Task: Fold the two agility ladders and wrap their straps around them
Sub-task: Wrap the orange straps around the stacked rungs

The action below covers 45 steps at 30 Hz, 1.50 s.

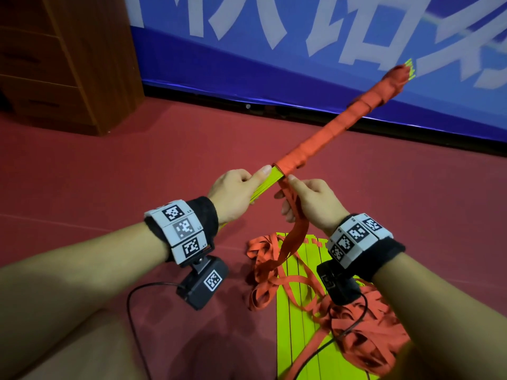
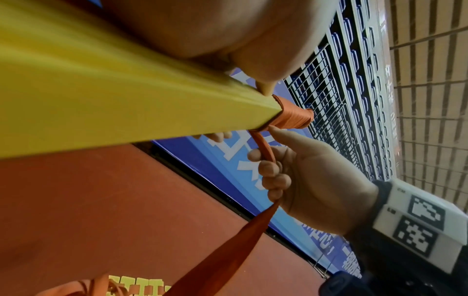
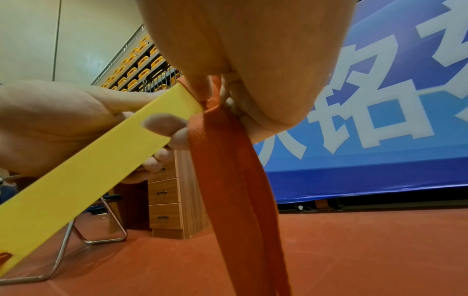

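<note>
Left hand (image 1: 233,192) was clenched around the bare yellow end of the folded ladder bundle (image 1: 337,122), thumb laid flat along the top face and pointing toward the wrapped section. In the right wrist view the left fingers (image 3: 162,125) were seen curled under the yellow slats. The bundle was held off the floor, angled up and away to the right, toward the blue banner (image 1: 301,58).

Most of the bundle's length was covered by turns of the orange strap (image 1: 292,215); only the stretch near the left hand was left bare, plus a small yellow tip at the far end.

Right hand (image 1: 310,201) was closed on the loose strap just below the bundle, strap run through the curled fingers (image 2: 272,170), index finger extended up to the last turn where strap met yellow. From that hand the strap was hung down to the floor.

The second ladder (image 1: 299,311) was laid flat on the red floor (image 1: 82,174) below the hands, slats side by side, with its orange straps heaped loose over and beside it.

A wooden drawer cabinet (image 1: 68,64) was stood at upper left, against the banner.
</note>
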### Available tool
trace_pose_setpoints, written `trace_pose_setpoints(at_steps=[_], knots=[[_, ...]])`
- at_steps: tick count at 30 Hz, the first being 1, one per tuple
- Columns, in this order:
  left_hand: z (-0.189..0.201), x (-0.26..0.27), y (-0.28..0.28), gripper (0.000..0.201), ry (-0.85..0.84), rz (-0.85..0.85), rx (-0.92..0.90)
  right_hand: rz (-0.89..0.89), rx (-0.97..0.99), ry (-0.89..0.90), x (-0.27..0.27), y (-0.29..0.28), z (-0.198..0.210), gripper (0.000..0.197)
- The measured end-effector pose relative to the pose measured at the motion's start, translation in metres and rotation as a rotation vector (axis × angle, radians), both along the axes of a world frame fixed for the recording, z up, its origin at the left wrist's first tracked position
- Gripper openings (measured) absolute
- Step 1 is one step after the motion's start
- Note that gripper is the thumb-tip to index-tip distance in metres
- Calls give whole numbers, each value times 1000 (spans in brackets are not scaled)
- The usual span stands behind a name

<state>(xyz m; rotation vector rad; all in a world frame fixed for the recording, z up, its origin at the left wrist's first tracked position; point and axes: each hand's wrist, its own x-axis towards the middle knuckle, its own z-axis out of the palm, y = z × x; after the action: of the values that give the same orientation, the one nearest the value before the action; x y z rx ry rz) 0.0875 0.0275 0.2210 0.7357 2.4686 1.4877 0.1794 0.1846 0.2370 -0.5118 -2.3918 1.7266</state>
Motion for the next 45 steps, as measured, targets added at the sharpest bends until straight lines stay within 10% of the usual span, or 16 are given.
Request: trace_pose_setpoints(at_steps=[13,20,26,34,45], knots=[[-2,9,3,50,115,115,-91,-59,99,111,-1,-13,6,58],[0,-8,-5,73,-172,-141,12,5,158,82,3,3,-3,59],[4,4,-8,42,-516,-307,152,41,113,109,1,4,-1,60],[0,0,-8,42,-319,-184,191,29,-147,26,-1,1,5,58],[0,-4,-10,43,82,35,50,-7,-38,-83,1,5,4,67]])
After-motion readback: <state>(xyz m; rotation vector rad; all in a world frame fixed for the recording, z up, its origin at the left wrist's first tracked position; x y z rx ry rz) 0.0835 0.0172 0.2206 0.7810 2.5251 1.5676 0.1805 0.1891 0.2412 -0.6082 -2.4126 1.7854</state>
